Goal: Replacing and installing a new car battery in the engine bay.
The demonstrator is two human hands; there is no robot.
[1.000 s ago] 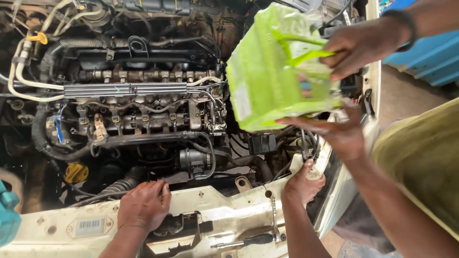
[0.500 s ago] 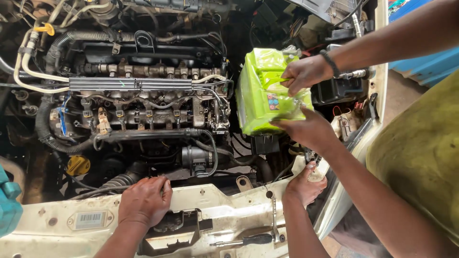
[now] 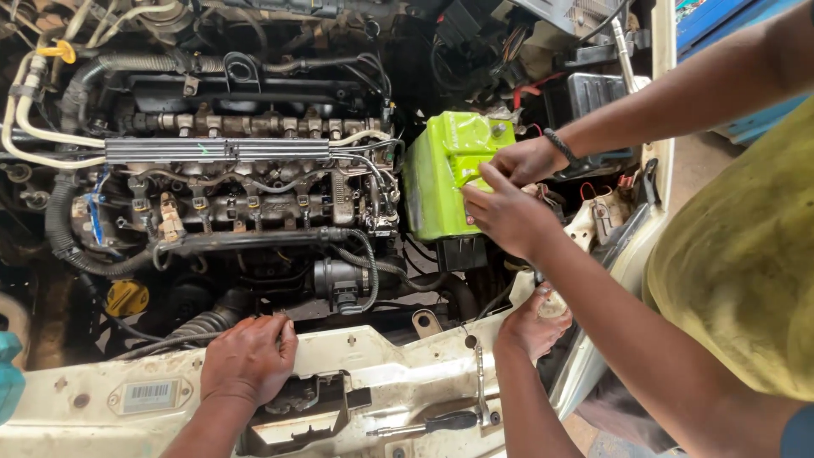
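- One bare engine [image 3: 237,195] fills the bay beyond your left hand: dull grey metal, ribbed black hoses, a straight silver rail across its top, all dusty and oily.
- Next in size, the white front panel [image 3: 381,365] runs under both your hands. It is painted sheet metal, scuffed and grimy, with bolt holes and a dark latch cut-out between your wrists.
- Ahead of your right hand and slightly to its left sits the battery [image 3: 441,178], a bright green, glossy plastic box with rounded corners. Its long axis points away from you, and it stands low in the bay just beside the engine's right end. Your right hand is much the nearer; your left is well apart from it, across the panel.
- A co-worker in a yellow shirt reaches in from your right. One hand [image 3: 526,159] is at the battery's top far corner and the other hand [image 3: 504,212] covers its near right edge, fingers pinched at something on the top.
- Your left hand [image 3: 248,360] lies palm down on the panel's far edge, fingers loosely spread and holding nothing.
- Your right hand [image 3: 532,322] rests at the panel's right corner, fingers curled over a small pale rounded thing. Whether it is gripping that, I cannot tell.
- A black-handled screwdriver [image 3: 432,422] lies on the panel between your forearms.
- Beyond and left of your left hand, a small round yellow cap [image 3: 127,297] sits low in the bay.
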